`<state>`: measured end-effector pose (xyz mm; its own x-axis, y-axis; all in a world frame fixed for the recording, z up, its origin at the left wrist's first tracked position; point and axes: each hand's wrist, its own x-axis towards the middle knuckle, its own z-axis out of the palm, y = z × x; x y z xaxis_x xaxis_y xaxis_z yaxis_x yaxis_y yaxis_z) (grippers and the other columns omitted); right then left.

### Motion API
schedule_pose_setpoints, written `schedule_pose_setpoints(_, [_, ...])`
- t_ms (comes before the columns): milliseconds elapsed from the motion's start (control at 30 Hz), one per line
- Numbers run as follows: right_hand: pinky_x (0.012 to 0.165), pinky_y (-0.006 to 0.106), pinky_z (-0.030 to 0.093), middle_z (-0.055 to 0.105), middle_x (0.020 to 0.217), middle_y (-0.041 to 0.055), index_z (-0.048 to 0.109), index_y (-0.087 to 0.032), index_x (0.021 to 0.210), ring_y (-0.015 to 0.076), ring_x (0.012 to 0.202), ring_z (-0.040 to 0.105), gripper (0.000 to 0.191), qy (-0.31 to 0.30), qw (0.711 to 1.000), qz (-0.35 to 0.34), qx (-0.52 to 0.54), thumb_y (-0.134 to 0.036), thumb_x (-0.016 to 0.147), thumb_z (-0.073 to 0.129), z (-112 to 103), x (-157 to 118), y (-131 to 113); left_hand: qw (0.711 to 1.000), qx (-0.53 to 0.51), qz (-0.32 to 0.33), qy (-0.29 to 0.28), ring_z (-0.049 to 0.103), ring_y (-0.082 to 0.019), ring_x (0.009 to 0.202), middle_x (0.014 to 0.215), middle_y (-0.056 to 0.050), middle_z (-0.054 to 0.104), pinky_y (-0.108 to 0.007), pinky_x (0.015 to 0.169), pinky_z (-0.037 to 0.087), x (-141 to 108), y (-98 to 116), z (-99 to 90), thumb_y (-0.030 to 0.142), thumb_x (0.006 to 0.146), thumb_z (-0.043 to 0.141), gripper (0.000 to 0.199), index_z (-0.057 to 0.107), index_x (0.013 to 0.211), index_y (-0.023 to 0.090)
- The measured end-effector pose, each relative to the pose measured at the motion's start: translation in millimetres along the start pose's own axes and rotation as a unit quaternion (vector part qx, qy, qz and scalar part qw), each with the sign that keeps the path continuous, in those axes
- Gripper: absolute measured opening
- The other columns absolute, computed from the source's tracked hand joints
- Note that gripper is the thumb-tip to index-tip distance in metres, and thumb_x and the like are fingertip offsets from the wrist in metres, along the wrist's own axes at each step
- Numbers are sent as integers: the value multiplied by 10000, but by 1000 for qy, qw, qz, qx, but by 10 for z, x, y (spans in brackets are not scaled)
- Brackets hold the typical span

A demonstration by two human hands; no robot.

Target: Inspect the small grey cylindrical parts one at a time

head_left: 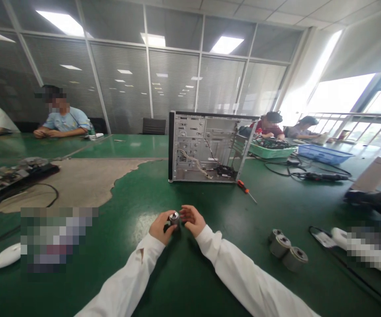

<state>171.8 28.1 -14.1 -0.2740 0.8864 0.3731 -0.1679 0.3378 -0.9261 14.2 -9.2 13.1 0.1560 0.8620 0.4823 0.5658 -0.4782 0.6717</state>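
Note:
My left hand (pixel 163 226) is closed around a small metal cylinder (pixel 174 219), thumb and fingers on its side, with a dark tip on its top. Just to the right, my right hand (pixel 193 219) has its fingers curled loosely and apart, close to the cylinder; nothing shows in it. Several larger metal cylinders (pixel 280 245) stand together on the green table (pixel 223 229) to the right. Beyond my hands an open computer case (pixel 210 147) stands upright, with loose cables and a black fan inside.
An orange-handled screwdriver (pixel 243 186) lies by the case. A green basket (pixel 272 152) and a blue basket (pixel 324 154) sit at the back right, near cables. Circuit boards (pixel 12 176) lie at the left. Several people sit around the tables.

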Motion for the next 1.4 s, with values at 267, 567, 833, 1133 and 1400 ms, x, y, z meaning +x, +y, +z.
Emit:
schedule_pose_setpoints(267, [637,285,445,533,895,33,447,-212,991,133,757,539,536,-17,1000,10,4,-18,496,385,-18,-15,-18,922,-330,-181,93,597,-150,667,755,-41,600,-259,638,468,37,-43,56,225,535,659,481,443,961,167])
schedule_pose_setpoints(567, [556,245,435,550,870,39,458,-199,987,133,727,544,539,-11,999,-11,-31,-19,486,373,27,-25,-61,792,-517,-304,113,605,-154,580,680,-24,621,-262,558,480,84,-88,-14,209,482,721,574,460,991,172])
schedule_pose_setpoints(833, [556,244,446,550,893,55,440,-191,1010,132,725,540,501,-13,992,-46,-119,-18,540,424,82,-84,-264,722,-578,-362,122,625,-169,612,677,-46,640,-309,605,493,92,-39,-40,137,695,562,188,488,867,157])
schedule_pose_setpoints(1133, [611,270,451,514,1039,76,382,-205,1130,174,857,499,555,-18,951,-183,-249,-141,610,567,181,-196,-531,712,-580,-394,48,617,-159,575,655,-60,641,-265,564,478,35,101,17,177,716,548,161,475,856,145])
schedule_pose_setpoints(1400, [580,272,445,550,930,65,457,-212,1054,187,826,501,466,27,946,-195,-258,-144,605,565,170,-181,-547,703,-594,-389,-36,616,-169,625,676,-82,637,-295,668,461,-23,126,58,270,656,615,260,517,839,114])
